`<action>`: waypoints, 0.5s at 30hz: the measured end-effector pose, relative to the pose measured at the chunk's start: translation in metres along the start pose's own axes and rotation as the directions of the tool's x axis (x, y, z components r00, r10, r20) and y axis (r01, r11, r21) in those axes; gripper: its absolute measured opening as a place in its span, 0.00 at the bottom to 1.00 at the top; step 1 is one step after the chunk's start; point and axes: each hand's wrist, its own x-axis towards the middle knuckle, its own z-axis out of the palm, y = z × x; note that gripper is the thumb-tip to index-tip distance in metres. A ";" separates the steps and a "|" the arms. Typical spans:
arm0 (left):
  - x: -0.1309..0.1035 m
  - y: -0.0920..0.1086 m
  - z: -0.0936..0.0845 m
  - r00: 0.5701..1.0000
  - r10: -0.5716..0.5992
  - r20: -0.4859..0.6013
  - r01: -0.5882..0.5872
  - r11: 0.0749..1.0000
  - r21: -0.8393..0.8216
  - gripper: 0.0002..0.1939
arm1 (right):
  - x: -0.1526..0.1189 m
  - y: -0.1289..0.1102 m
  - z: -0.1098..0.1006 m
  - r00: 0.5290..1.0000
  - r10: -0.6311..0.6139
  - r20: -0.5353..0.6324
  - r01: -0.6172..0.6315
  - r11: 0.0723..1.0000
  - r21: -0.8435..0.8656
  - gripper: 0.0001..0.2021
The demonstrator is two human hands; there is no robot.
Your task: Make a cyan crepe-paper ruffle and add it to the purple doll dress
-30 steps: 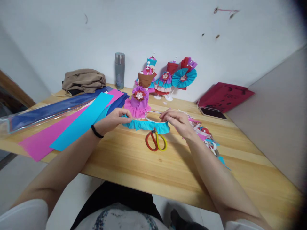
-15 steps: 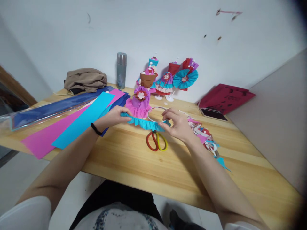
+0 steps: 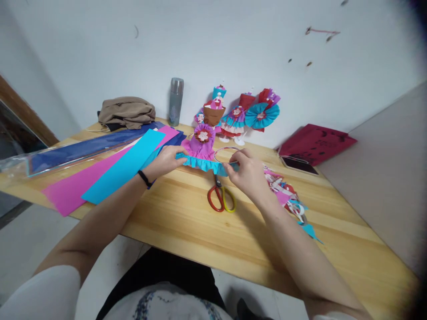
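Observation:
A ruffled strip of blue crepe paper point(image 3: 204, 164) stretches between my two hands above the wooden table. My left hand point(image 3: 168, 161) pinches its left end, and my right hand point(image 3: 246, 170) pinches the right end. Just behind the strip stands a small dress form in a brown and pink paper dress point(image 3: 201, 144) with a flower on its skirt. By my right fingers is a ring-shaped roll point(image 3: 227, 154), possibly tape. Scissors point(image 3: 222, 198) with one red and one yellow handle lie below the strip, their blades partly under it.
Pink point(image 3: 71, 195) and blue paper sheets point(image 3: 123, 166) lie at left, near a plastic-wrapped blue pack point(image 3: 80, 151). Behind stand a bottle point(image 3: 175, 102), brown cloth point(image 3: 126, 111) and more dressed forms point(image 3: 242, 111). Paper scraps point(image 3: 288, 195), a tablet-like device point(image 3: 298, 165) and a magenta bag point(image 3: 316, 144) are at right.
The strip is raised slightly and now overlaps the dress's hem, with more of the scissors showing. The whole view has shifted a little. Both hands keep their pinch.

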 end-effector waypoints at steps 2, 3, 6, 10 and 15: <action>0.001 0.001 -0.004 1.000 -0.003 0.001 0.003 0.999 0.035 0.09 | 0.004 -0.003 -0.001 1.000 0.013 0.002 -0.013 1.000 -0.009 0.07; 0.001 0.002 -0.007 1.000 -0.007 0.002 0.007 0.999 0.045 0.09 | 0.005 -0.005 -0.001 1.000 0.011 0.000 -0.011 1.000 -0.007 0.07; 0.003 0.005 -0.011 0.999 -0.029 -0.020 0.030 0.999 0.040 0.09 | 0.006 -0.007 -0.003 1.000 -0.016 -0.013 0.017 1.000 0.026 0.08; 0.007 0.006 -0.012 0.995 -0.095 -0.013 0.095 0.996 -0.001 0.10 | 0.004 -0.010 -0.009 0.999 -0.036 0.018 0.035 0.997 0.066 0.08; 0.017 -0.001 -0.006 0.977 -0.209 -0.045 0.206 0.977 -0.058 0.17 | 0.000 -0.016 -0.029 0.992 -0.039 0.119 0.031 0.998 0.062 0.06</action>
